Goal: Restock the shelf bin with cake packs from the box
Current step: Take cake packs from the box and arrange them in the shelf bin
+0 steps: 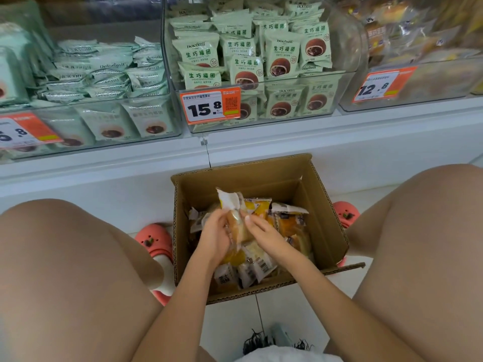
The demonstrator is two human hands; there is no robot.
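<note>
While the person squats in front of the shelf, the head view looks down on an open cardboard box (324,220) that stands on the white floor between the two knees. Both hands are inside the box, and between them they hold one cake pack (236,226) with a clear and yellow wrapper, raised a little above the other packs. The left hand (213,235) has its fingers curled around the left side of this pack. The right hand (261,231) pinches the right side, with the thumb lying on the front of the wrapper. More yellow and white cake packs (251,267) lie loose on the bottom of the box. Above the box, a clear shelf bin (300,82) holds green packs that stand in rows, and an orange price tag (210,107) with "15.8" hangs on its front. Another clear bin (431,82) on the right has a tag (383,86) with "12.8"; what it holds is blurred. Pink shoes (154,240) show on both sides of the box.
</note>
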